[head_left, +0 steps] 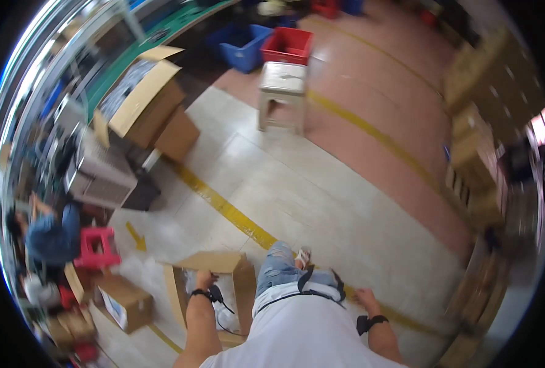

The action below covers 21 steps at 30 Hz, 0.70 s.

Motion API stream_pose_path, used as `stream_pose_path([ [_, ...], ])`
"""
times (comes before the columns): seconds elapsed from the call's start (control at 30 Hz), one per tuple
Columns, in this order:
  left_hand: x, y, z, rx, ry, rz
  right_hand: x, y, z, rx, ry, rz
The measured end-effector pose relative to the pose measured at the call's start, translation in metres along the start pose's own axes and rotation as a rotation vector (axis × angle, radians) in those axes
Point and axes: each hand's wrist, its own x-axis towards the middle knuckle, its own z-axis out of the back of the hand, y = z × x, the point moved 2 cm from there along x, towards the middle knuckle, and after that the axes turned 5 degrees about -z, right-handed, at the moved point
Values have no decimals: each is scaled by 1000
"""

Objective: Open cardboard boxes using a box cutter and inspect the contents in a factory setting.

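My left hand (205, 281) hangs over an open cardboard box (243, 294) beside my left leg. Its fingers look bent, but blur hides whether they touch the box. Inside the box lies clear, whitish plastic (226, 303). A black band with a small device and a cable (214, 294) circles that wrist. On the other side of my body, my right hand (366, 299) is held away from my hip, its fingers loosely apart and nothing in them. A black band (370, 323) is on that wrist too.
A white stool (283, 76) stands ahead, by a red bin (287, 46) and a blue bin (245, 52). To the left are a large open carton (144, 98), a grey-white machine (101, 172) and a seated person (52, 236) by a pink stool (98, 247). Stacked cartons (493, 86) line the right.
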Motion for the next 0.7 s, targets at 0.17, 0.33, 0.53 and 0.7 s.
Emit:
stream_pose_path([
  [0.17,74,-122,-23,28,-148,240,31,145,57,78,-65,102],
  [0.33,191,-206,-18,976,-44,-239,74,227,77,-16,-32,13],
  [0.53,313,-306,-33,-40,173,126,38,328,93,184,-74,-34],
  [0.7,413,-397,-82,139,567,127,37,314,110,-29,-161,-113],
])
